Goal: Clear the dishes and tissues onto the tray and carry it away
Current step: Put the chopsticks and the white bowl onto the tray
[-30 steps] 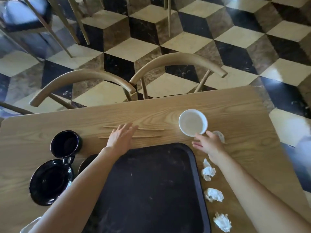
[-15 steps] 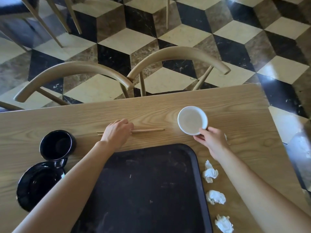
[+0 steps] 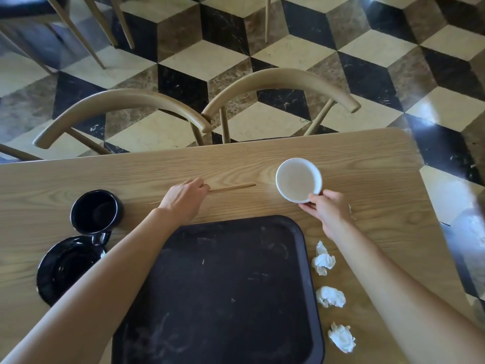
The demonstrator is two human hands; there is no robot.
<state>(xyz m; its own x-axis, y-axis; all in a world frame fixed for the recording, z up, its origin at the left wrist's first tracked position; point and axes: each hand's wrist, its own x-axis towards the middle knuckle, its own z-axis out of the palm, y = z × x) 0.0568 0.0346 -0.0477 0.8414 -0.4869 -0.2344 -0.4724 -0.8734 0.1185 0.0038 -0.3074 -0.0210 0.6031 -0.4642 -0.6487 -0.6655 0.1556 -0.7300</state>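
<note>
- The left hand (image 3: pixel 183 199), flat and spread over two separate chopsticks (image 3: pixel 233 187) a second ago, now curls its fingers over the pair; the sticks lie drawn together in one line on the table (image 3: pixel 380 166)
- The right hand (image 3: pixel 328 210), then just beside the white bowl (image 3: pixel 298 179), now pinches its near rim with the thumb on top; whether the bowl has left the wood cannot be told
- The tray (image 3: pixel 223 285) lies bare between the forearms; with both grips set, the first loads look ready to go onto it
- Three crumpled tissues (image 3: pixel 330 296) remain in a row just right of the tray; the black cup (image 3: pixel 95 211) and black plate (image 3: pixel 68 266) sit untouched to its left
</note>
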